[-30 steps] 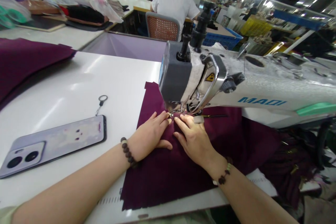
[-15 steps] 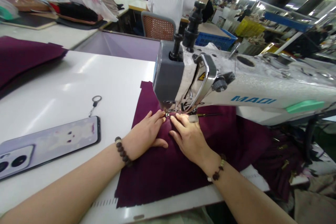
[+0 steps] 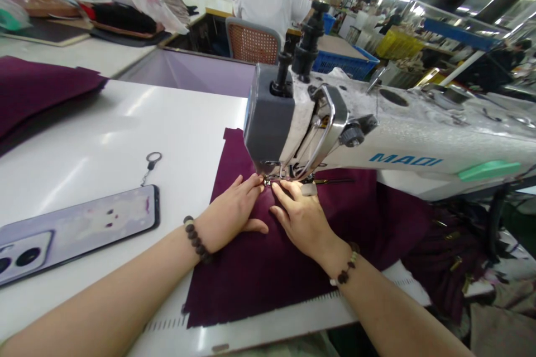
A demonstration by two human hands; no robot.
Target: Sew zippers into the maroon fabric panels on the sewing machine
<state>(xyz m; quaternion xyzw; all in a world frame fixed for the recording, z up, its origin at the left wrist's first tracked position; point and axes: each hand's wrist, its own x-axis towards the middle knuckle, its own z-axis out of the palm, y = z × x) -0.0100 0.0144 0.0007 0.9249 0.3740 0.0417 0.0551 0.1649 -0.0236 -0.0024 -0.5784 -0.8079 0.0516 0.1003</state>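
A dark purple fabric panel [image 3: 251, 279] lies flat under the head of a sewing machine [image 3: 402, 128]. My left hand [image 3: 232, 209] rests palm down on it, thumb spread, fingertips just left of the presser foot [image 3: 268, 181]. On the other side, my right hand [image 3: 304, 217] presses on the cloth with its fingers stretched toward the foot. A pale band circles one finger of that hand. Close to it, a zipper strip [image 3: 335, 181] with a dark, shiny line runs rightward across the panel. The needle point is hidden by the foot and my fingers.
A phone [image 3: 87, 228] with a ring strap lies left on the white table [image 3: 125, 139]. More purple fabric [image 3: 42, 95] is at far left. Purple pieces with zippers [image 3: 448, 256] hang at right. A person in white [image 3: 268, 5] sits ahead near a blue crate [image 3: 343, 61].
The fabric's near edge has shifted very slightly away from me. Parts behind the machine's front guard have moved. The seated person's arm has risen. My hands stay in nearly the same place.
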